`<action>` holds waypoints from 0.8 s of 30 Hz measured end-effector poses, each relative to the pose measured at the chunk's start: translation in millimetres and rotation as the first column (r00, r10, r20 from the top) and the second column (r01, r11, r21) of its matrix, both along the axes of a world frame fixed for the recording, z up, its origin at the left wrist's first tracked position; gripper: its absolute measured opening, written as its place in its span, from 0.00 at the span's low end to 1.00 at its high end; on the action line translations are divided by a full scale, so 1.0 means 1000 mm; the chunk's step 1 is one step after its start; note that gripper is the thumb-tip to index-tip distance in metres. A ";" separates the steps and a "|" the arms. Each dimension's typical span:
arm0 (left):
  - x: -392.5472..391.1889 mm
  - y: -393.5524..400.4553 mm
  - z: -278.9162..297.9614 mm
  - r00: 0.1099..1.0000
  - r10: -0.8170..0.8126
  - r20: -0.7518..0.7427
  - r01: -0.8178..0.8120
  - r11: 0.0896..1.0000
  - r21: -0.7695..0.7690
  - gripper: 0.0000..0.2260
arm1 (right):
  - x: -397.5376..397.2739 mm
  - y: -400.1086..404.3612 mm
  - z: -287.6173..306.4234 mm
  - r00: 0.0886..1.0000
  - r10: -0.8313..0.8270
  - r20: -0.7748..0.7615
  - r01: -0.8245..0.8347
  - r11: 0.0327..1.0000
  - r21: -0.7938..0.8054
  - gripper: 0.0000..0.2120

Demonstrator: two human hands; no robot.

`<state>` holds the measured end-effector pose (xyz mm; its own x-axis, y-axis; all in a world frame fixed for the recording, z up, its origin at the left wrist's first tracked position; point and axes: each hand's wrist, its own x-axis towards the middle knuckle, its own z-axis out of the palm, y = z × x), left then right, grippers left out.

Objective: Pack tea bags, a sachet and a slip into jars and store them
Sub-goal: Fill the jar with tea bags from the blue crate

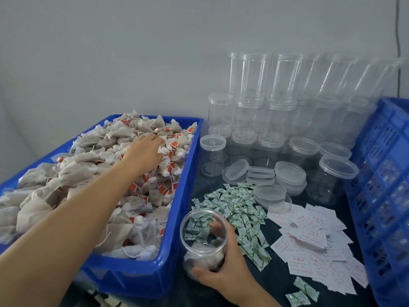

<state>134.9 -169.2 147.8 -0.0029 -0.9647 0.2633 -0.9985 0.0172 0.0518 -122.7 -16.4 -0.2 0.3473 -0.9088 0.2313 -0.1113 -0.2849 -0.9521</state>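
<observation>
Head view: right hand grips an upright, open-mouthed jar holding a few tea bags; left hand, fingers curled, reaches into the tea bags heaped in the blue bin.

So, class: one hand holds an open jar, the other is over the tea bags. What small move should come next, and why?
Probably the left hand should close its fingers on a few tea bags and carry them to the jar. It rests on the heap, while the right hand grips the lidless jar, which holds only a few bags.
</observation>
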 end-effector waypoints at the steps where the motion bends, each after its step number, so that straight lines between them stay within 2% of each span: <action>1: 0.001 -0.002 -0.004 1.000 0.014 -0.008 -0.014 1.000 0.008 0.22 | 0.000 0.000 0.000 1.000 0.000 -0.002 0.000 1.000 -0.002 0.48; 4: 0.003 -0.005 -0.015 0.999 0.052 0.012 -0.053 0.997 0.055 0.23 | 0.000 0.000 0.001 1.000 0.004 0.002 -0.004 1.000 -0.007 0.47; 8: 0.004 -0.006 -0.024 0.978 0.089 0.189 -0.105 0.992 0.076 0.27 | -0.001 0.000 0.001 1.000 0.010 0.007 -0.010 1.000 0.002 0.48; 12: 0.002 -0.009 -0.024 0.962 0.137 0.237 -0.162 0.983 0.088 0.26 | -0.001 0.000 0.002 1.000 0.013 0.000 -0.013 1.000 0.003 0.48; 19: 0.002 -0.008 -0.024 0.978 0.118 0.171 -0.124 0.992 0.028 0.15 | -0.001 0.002 0.003 1.000 0.016 0.000 -0.016 1.000 0.002 0.47; 24: 0.000 -0.004 -0.023 0.973 0.123 0.195 -0.131 0.991 0.032 0.08 | -0.001 0.002 0.003 1.000 0.018 0.006 -0.018 1.000 0.007 0.47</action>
